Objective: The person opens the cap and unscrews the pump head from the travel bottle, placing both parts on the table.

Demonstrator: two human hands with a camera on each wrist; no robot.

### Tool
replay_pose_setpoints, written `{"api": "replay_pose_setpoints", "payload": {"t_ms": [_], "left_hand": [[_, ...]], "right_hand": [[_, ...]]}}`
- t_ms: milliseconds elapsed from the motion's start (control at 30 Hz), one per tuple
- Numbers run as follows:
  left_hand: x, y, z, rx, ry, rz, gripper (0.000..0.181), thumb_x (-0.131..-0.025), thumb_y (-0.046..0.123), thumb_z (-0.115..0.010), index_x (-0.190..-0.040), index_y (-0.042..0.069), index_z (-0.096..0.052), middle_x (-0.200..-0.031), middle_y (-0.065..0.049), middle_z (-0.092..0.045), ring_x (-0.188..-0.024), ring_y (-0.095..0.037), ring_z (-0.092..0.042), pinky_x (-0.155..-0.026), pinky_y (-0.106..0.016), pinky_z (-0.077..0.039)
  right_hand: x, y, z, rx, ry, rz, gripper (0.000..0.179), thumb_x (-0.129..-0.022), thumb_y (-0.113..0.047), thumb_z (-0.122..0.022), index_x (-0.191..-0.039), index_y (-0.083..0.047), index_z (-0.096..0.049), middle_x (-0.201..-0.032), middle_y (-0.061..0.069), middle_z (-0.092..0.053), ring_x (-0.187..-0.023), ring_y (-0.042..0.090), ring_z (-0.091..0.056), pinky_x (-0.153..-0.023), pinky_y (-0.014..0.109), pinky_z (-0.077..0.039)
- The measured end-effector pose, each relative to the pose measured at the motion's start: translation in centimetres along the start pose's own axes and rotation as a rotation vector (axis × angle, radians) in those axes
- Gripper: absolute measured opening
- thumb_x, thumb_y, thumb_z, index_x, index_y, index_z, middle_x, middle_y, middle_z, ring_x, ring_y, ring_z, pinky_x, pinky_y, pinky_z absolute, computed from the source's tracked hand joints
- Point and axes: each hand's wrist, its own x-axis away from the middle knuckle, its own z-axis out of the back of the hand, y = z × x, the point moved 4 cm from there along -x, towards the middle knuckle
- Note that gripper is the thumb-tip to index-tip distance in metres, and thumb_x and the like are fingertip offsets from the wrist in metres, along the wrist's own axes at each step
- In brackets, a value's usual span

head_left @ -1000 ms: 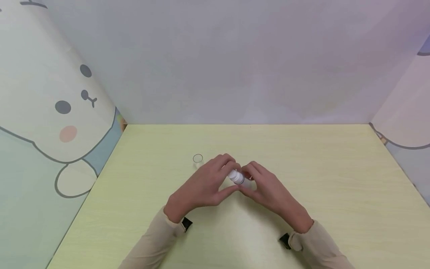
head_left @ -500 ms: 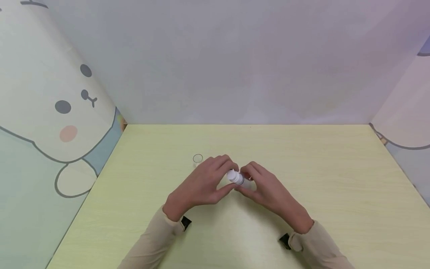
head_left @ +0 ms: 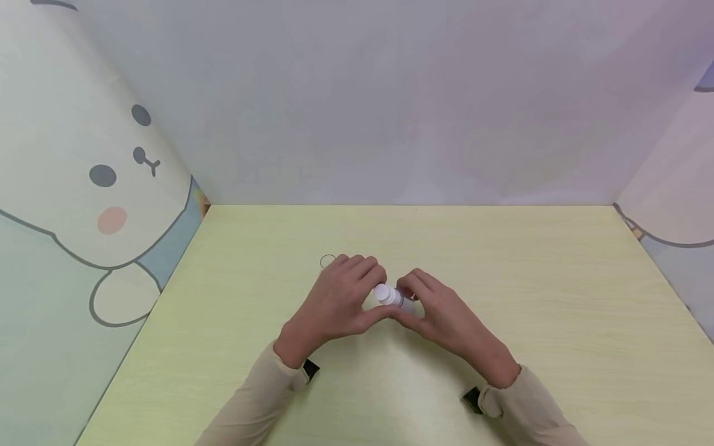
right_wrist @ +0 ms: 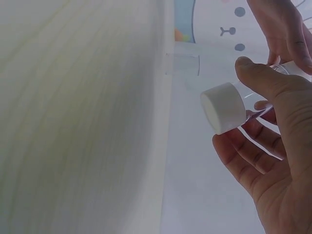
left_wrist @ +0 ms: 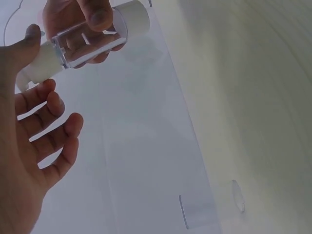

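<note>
Both hands hold a small clear bottle with a white top and a white base. It is tilted in the head view, its white top pointing left. My left hand pinches that top between thumb and index finger, the other fingers loosely bent. With thumb and fingers, my right hand grips the clear body near the base. A clear cylindrical cap stands on the table beyond my left hand, which partly hides it in the head view.
A pale wood-grain table lies under the hands. A plain light wall rises along its far edge, and a cartoon-printed panel is at the left. Black wrist pieces show at both cuffs.
My left hand has turned and shifted slightly left around the white top, covering more of the clear cap. The bottle's top has moved a little left; my right hand stays almost still.
</note>
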Motion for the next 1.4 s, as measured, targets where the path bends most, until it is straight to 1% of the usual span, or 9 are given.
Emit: {"api": "replay_pose_setpoints", "payload": {"t_ms": [133,267,400,500,700,933,1133,1267,1400], "left_hand": [[-0.06,0.01,-0.05,0.076,-0.037,0.017,0.049,-0.087,0.055,-0.08,-0.113,0.015,-0.067,-0.104,0.005,-0.066,-0.088,-0.012,-0.061,-0.078,-0.029,-0.047],[-0.19,0.19,-0.05,0.225,-0.09,0.008,0.043,-0.093,0.036,-0.076,-0.129,0.016,-0.065,-0.122,0.002,-0.066,-0.109,-0.013,-0.063,-0.088,-0.033,-0.048],[-0.27,0.3,-0.02,0.268,-0.115,-0.008,0.041,-0.091,0.016,-0.07,-0.132,0.016,-0.064,-0.126,0.004,-0.066,-0.115,-0.012,-0.062,-0.09,-0.034,-0.049],[-0.29,0.28,0.02,0.26,-0.113,-0.003,0.04,-0.091,0.012,-0.07,-0.13,0.016,-0.065,-0.124,0.005,-0.067,-0.113,-0.012,-0.062,-0.09,-0.035,-0.049],[-0.28,0.18,0.11,0.235,-0.108,0.016,0.037,-0.093,0.022,-0.077,-0.128,0.017,-0.067,-0.118,0.005,-0.067,-0.107,-0.012,-0.062,-0.089,-0.034,-0.048],[-0.15,-0.03,0.11,0.225,-0.076,0.032,0.031,-0.092,0.033,-0.08,-0.116,0.016,-0.067,-0.107,0.006,-0.067,-0.095,-0.011,-0.061,-0.085,-0.032,-0.046],[-0.01,-0.25,0.05,0.215,-0.063,0.065,0.033,-0.09,0.039,-0.083,-0.107,0.017,-0.065,-0.097,0.009,-0.065,-0.089,-0.01,-0.059,-0.087,-0.031,-0.045],[0.04,-0.32,-0.06,0.192,-0.076,0.082,0.036,-0.088,0.042,-0.084,-0.104,0.017,-0.064,-0.094,0.01,-0.064,-0.087,-0.009,-0.056,-0.086,-0.031,-0.044],[0.11,-0.39,-0.37,0.24,-0.121,0.117,0.041,-0.087,0.044,-0.085,-0.108,0.017,-0.062,-0.099,0.009,-0.064,-0.092,-0.01,-0.056,-0.085,-0.03,-0.044]], "right_hand": [[-0.01,0.12,0.17,0.015,0.002,-0.008,0.047,-0.078,-0.023,-0.093,-0.109,-0.012,-0.059,-0.1,-0.005,-0.059,-0.088,0.009,-0.061,-0.076,0.024,-0.056],[0.0,0.45,0.3,0.014,0.002,-0.023,0.048,-0.078,-0.022,-0.093,-0.11,-0.012,-0.058,-0.1,-0.005,-0.059,-0.088,0.009,-0.06,-0.075,0.024,-0.055],[0.01,0.58,0.37,0.001,0.009,-0.039,0.046,-0.079,-0.022,-0.093,-0.108,-0.012,-0.058,-0.099,-0.005,-0.059,-0.087,0.009,-0.06,-0.074,0.023,-0.055],[-0.01,0.58,0.4,-0.005,0.009,-0.044,0.045,-0.079,-0.022,-0.093,-0.107,-0.012,-0.059,-0.099,-0.006,-0.059,-0.087,0.008,-0.06,-0.074,0.024,-0.055],[0.02,0.59,0.35,-0.009,0.009,-0.044,0.044,-0.079,-0.021,-0.093,-0.107,-0.013,-0.059,-0.099,-0.007,-0.058,-0.087,0.007,-0.06,-0.074,0.024,-0.056],[0.0,0.53,0.33,-0.022,0.01,-0.042,0.041,-0.082,-0.022,-0.091,-0.107,-0.015,-0.061,-0.099,-0.008,-0.058,-0.089,0.008,-0.059,-0.074,0.027,-0.056],[0.01,0.44,0.3,-0.03,0.011,-0.051,0.038,-0.083,-0.024,-0.09,-0.106,-0.016,-0.061,-0.098,-0.01,-0.057,-0.088,0.007,-0.058,-0.074,0.025,-0.054],[-0.01,0.36,0.24,-0.037,0.011,-0.049,0.036,-0.085,-0.026,-0.089,-0.106,-0.017,-0.061,-0.098,-0.01,-0.057,-0.088,0.006,-0.057,-0.074,0.022,-0.053],[0.04,0.42,0.21,-0.028,0.004,-0.041,0.039,-0.084,-0.025,-0.09,-0.107,-0.015,-0.061,-0.099,-0.009,-0.058,-0.088,0.007,-0.059,-0.075,0.024,-0.054]]}}
